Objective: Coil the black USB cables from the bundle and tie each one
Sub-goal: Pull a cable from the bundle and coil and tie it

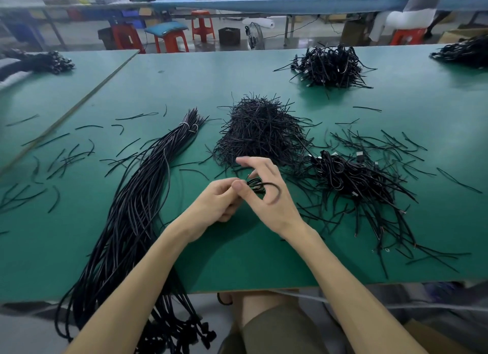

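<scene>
A small coil of black USB cable (257,186) sits between my two hands above the green table (184,84). My left hand (219,200) grips the coil from the left, fingers curled round it. My right hand (264,192) pinches the coil with thumb and forefinger, a black loop arching over its fingers, the other fingers raised. The long bundle of black cables (132,216) lies to the left, bound near its far end with a white tie (186,125), its plugs hanging over the near edge.
A heap of short black twist ties (260,132) lies just beyond my hands. Tied coils are piled at the right (353,176) and farther back (330,65). Loose ties are scattered over the table. Red stools (171,42) stand behind.
</scene>
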Demonstrator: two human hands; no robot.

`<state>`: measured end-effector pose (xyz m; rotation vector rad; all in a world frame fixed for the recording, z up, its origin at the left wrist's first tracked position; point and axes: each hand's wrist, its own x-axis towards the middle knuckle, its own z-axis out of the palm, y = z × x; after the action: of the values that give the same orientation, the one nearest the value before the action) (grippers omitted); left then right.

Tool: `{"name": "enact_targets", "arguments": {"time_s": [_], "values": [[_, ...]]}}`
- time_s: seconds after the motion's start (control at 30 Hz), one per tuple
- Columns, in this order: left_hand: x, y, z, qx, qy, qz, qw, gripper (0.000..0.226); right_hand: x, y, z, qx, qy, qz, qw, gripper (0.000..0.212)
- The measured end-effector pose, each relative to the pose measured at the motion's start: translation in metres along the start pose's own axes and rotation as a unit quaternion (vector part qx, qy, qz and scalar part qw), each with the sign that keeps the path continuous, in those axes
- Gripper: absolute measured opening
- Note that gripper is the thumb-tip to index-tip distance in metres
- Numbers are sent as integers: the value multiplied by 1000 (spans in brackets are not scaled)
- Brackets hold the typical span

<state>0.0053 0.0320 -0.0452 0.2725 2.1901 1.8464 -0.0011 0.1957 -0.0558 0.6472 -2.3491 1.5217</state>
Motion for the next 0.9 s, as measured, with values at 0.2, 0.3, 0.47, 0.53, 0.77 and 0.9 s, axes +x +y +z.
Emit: {"name": "enact_targets", "arguments": {"time_s": [0.2,0.3,0.47,0.53,0.77,0.9], "values": [[1,0,-1,-37,16,8,999,31,1,-2,-3,-12,8,2,1000,18],[2,1,-2,-57,21,5,998,32,2,-3,-4,9,-3,33,999,19],[4,0,-4,-103,15,1,995,37,3,-3,-4,39,-12,54,998,19],[5,0,-4,-115,18,-2,993,38,5,-2,-4,55,-7,60,997,19],[7,1,-5,-132,10,-32,991,36,7,4,-6,34,15,85,996,14],[6,2,-4,-113,-8,-35,993,38,7,6,-8,60,17,102,993,8]]}}
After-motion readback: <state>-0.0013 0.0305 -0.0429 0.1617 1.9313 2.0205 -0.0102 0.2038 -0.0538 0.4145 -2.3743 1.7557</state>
